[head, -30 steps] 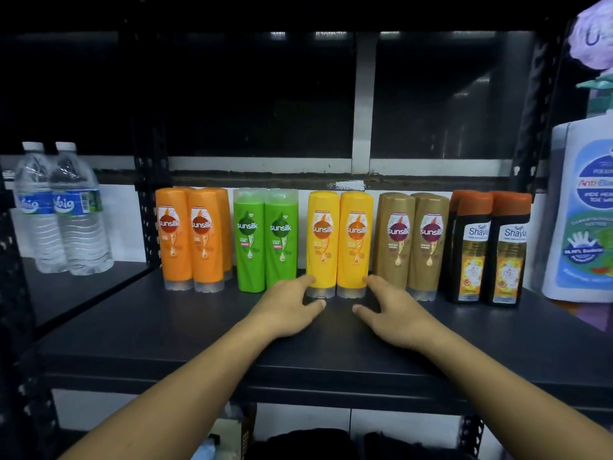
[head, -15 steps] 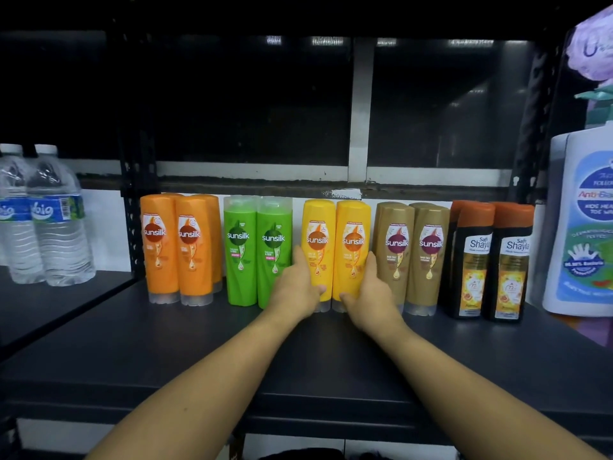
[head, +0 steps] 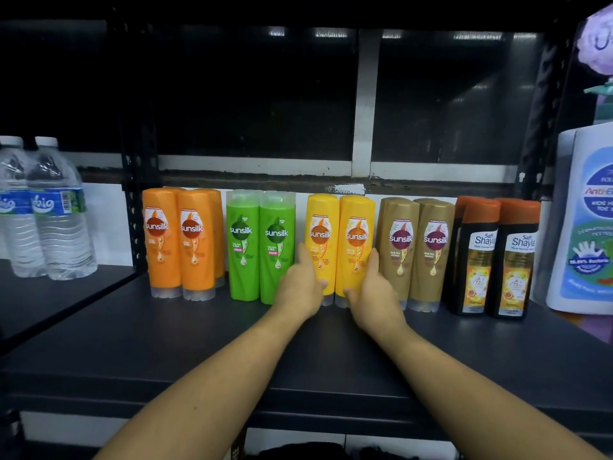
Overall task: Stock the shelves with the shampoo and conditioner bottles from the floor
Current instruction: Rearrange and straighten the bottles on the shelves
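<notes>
Across the front edge of the shelf (head: 166, 343), reached in with both forearms. Midway along the back edge, clamped the yellow bottles (head: 355, 220) between the left hand (head: 298, 288) and the right hand (head: 376, 297), fingers curled up each outer side, thumbs on the fronts. Stood upright there, touching, between green bottles (head: 243, 250) and tan bottles (head: 434, 260); flanked farther out by orange bottles (head: 195, 250) leftward, black bottles (head: 477, 263) rightward.

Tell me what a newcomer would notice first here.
A row of upright bottles stands along the shelf, left to right: orange bottles, green bottles, yellow bottles, gold bottles, black bottles. At its middle, the left hand and right hand hold the yellow bottles from either side. Water bottles stand far left.
</notes>
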{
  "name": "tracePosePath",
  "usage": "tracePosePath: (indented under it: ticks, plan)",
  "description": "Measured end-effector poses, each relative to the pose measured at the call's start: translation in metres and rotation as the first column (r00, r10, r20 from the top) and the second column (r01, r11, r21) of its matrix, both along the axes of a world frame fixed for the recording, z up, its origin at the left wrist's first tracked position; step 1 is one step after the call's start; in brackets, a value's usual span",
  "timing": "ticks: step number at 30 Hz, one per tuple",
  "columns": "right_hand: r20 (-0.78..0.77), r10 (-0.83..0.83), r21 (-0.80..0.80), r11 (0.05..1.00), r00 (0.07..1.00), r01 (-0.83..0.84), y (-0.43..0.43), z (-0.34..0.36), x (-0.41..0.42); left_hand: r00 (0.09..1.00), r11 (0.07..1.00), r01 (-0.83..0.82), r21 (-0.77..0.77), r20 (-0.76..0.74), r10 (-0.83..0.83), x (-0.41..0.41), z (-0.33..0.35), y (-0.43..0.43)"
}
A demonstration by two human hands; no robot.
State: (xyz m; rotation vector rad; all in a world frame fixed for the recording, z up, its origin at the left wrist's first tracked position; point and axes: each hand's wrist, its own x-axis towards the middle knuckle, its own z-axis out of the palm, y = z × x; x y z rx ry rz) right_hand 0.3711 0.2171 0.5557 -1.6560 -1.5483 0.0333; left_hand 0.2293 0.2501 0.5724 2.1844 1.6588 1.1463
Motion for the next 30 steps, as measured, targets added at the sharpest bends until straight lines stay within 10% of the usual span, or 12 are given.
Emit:
tracePosePath:
  ticks: [12, 30]
  plan:
    - [0.150, 0.169, -0.264, 0.957, 0.974, -0.125, -0.050, 0.000, 0.005, 0.941, 0.959, 0.194, -0.204, -0.239, -0.241, -0.044, -0.010, -0.037]
    - [0.332, 0.488, -0.508, 0.814, 0.807, -0.283, -0.059, 0.005, -0.100, 0.897, 0.961, 0.042, -0.274, -0.413, -0.156, -0.170, -0.010, -0.056]
